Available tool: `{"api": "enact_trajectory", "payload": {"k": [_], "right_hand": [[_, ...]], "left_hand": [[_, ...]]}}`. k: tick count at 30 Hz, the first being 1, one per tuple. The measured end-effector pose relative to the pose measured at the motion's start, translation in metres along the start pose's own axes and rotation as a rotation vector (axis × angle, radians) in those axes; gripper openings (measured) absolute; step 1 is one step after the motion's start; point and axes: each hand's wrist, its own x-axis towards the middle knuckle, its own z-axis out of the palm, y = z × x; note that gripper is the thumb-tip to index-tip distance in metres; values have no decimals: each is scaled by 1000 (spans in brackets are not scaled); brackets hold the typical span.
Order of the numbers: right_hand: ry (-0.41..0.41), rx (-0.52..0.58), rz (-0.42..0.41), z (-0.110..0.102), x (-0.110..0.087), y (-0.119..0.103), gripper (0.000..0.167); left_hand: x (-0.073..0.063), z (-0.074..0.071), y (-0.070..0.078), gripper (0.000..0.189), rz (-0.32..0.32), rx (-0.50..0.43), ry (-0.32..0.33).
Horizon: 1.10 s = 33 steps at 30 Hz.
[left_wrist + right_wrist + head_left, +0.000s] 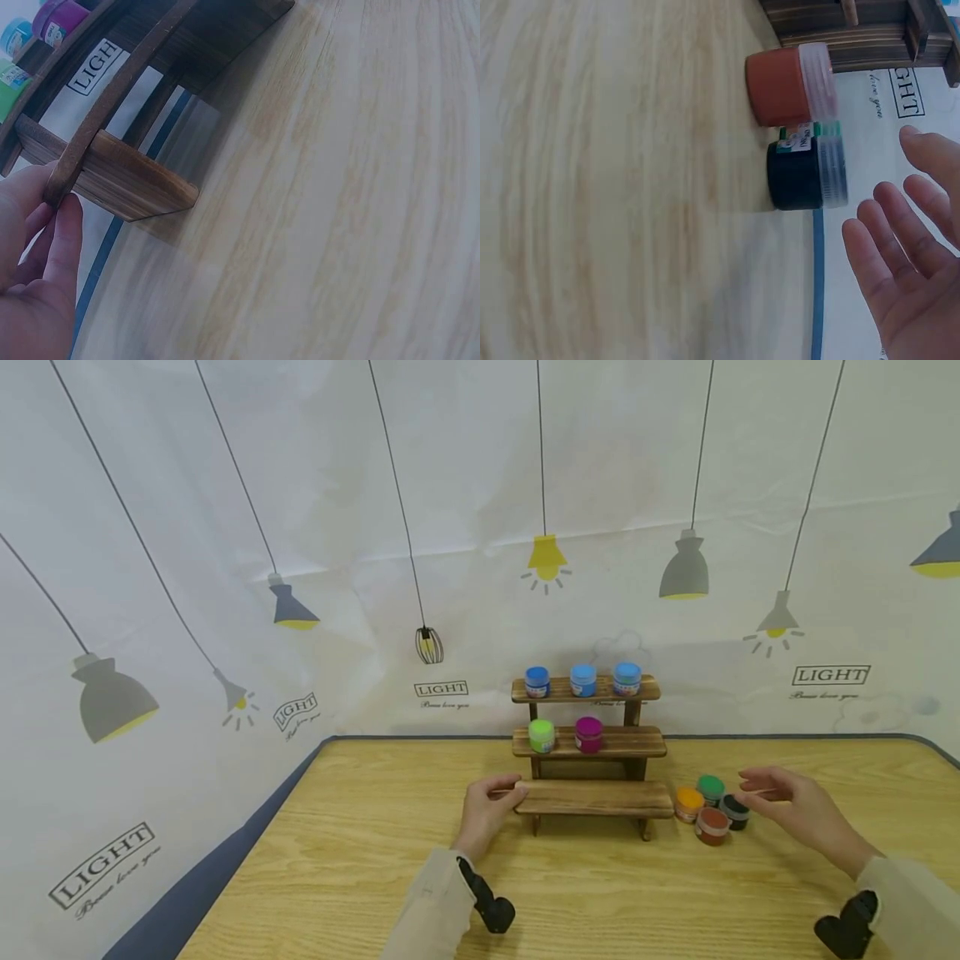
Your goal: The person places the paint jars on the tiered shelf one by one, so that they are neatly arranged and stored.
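Observation:
A three-tier wooden display stand (596, 799) stands near the back of the table. My left hand (487, 810) pinches the left end of its lowest shelf between thumb and fingers, as the left wrist view also shows. Right of the stand is a cluster of small paint jars: orange (689, 805), green (710, 787), black (737, 814) and reddish-brown (712, 827). My right hand (798, 810) hovers just right of the black jar, fingers spread and holding nothing. In the right wrist view, a gap separates that hand from the black jar (795, 176).
On the top shelf stand three blue-toned jars (582, 681). The middle shelf carries a lime-green jar (542, 736) and a magenta jar (588, 735) towards its left and middle. Behind the wooden table (360, 827) hangs a white backdrop (465, 527) printed with lamps.

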Motion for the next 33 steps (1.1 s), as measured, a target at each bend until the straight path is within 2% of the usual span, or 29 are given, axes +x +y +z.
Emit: {"api": "enact_trajectory", "payload": {"k": [5,12,19,26,30,33], "right_hand": [[-6,-14,54,3,-3,6,50],[-80,2,122,10,-4,12,57],[-116,8,88,13,-1,17,55],[-145,72,69,18,1,22,46],[-154,71,82,17,1,21,44],[-176,94,87,15,0,19,44]], "left_hand": [[0,0,0,31,-4,-10,-3],[-1,-1,0,31,-13,-4,-3],[-1,0,0,31,-8,-12,-9],[-1,-1,1,31,14,-14,-9],[-10,-2,18,28,17,-15,-8],[-10,-2,18,28,14,-15,-6]]}}
